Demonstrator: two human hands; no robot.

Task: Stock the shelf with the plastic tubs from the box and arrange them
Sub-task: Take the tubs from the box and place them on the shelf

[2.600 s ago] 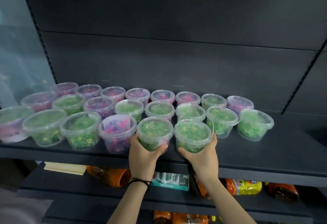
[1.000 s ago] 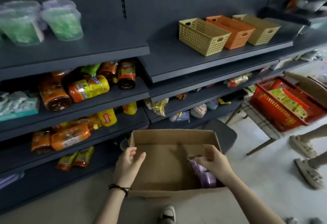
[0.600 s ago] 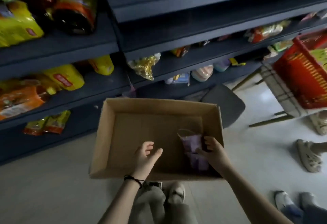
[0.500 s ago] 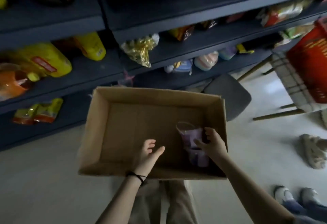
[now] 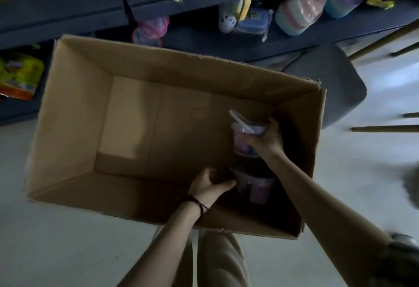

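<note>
Inside the cardboard box [image 5: 74, 114], head view: right hand [image 5: 266, 140] wrapped around a purple tub [image 5: 243, 138], lifted. Second tub [image 5: 255, 187] just below it; left hand [image 5: 207, 184] cupped against its side, fingers curled, grip unclear.

My right hand [image 5: 267, 142] covers one side of the upper tub [image 5: 243, 139]. Lower tub [image 5: 255, 188] sits in deep shadow; contents unreadable. My left fingers [image 5: 223, 184] curl out of sight beside it.
</note>
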